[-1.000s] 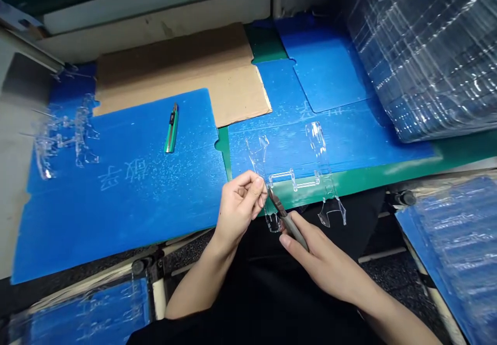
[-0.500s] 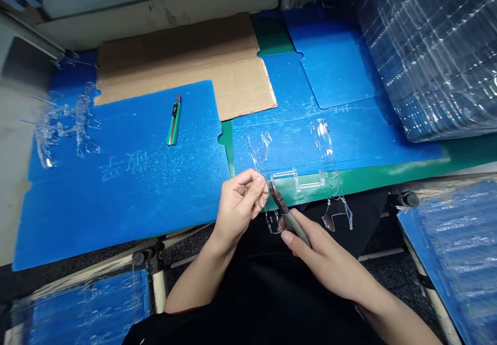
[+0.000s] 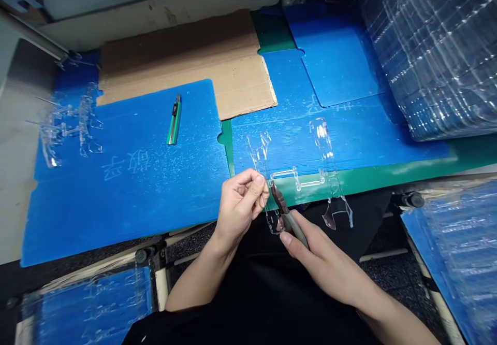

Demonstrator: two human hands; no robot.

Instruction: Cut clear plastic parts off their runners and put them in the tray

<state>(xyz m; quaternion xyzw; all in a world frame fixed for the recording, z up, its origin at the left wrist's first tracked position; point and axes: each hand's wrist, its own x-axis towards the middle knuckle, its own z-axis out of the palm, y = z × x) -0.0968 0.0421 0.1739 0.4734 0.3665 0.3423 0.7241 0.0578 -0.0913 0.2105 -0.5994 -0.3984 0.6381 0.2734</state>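
Observation:
My left hand [image 3: 244, 200] pinches the near side of a clear plastic moulding [image 3: 296, 175], two long shaped pieces joined by a thin stepped runner. My right hand [image 3: 310, 246] is wrapped round grey-handled cutting pliers [image 3: 293, 226]. Their dark jaws touch or nearly touch the runner where it meets the left-hand piece, just beside my left fingertips; whether they grip it I cannot tell. The right-hand piece [image 3: 329, 158] reaches out past the table's front edge. Part of the left-hand piece is hidden behind my fingers.
A green utility knife [image 3: 174, 122] lies on a blue sheet [image 3: 186, 189]. Several clear plastic scraps [image 3: 72, 127] sit at the left. Brown cardboard [image 3: 244, 86] lies behind. Stacked clear trays [image 3: 438, 60] stand at the right; more trays [image 3: 462, 241] are below the table edge.
The pliers have shifted very slightly beside the left piece. My left hand keeps its pinch on the moulding. The view has turned a little.

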